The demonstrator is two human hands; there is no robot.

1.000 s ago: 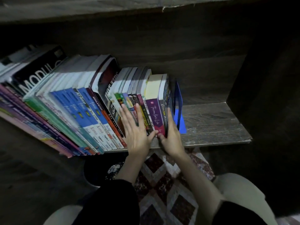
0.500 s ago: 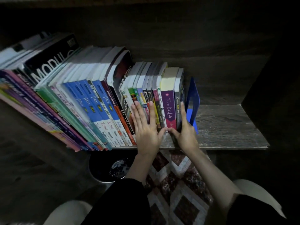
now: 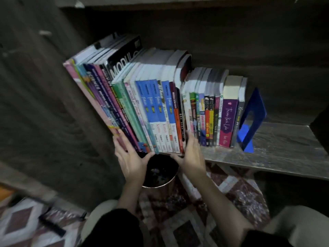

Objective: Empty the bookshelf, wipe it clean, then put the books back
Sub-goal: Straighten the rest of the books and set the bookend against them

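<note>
A person's left hand (image 3: 130,158) and right hand (image 3: 193,155) bracket a leaning block of tall blue, green and pink textbooks (image 3: 151,107) at the left end of the grey wooden bookshelf (image 3: 277,157). The fingers are nearly straight and pressed flat to the outer covers, thumbs at the front edge. Smaller upright paperbacks (image 3: 210,118) stand to the right against a blue metal bookend (image 3: 252,120). A black round bin (image 3: 160,172) sits below on a patterned rug (image 3: 240,191).

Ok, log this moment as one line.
left hand: on pink workbook | right hand: right end of tall books | tall books: between hands, on shelf | blue bookend: far right
</note>
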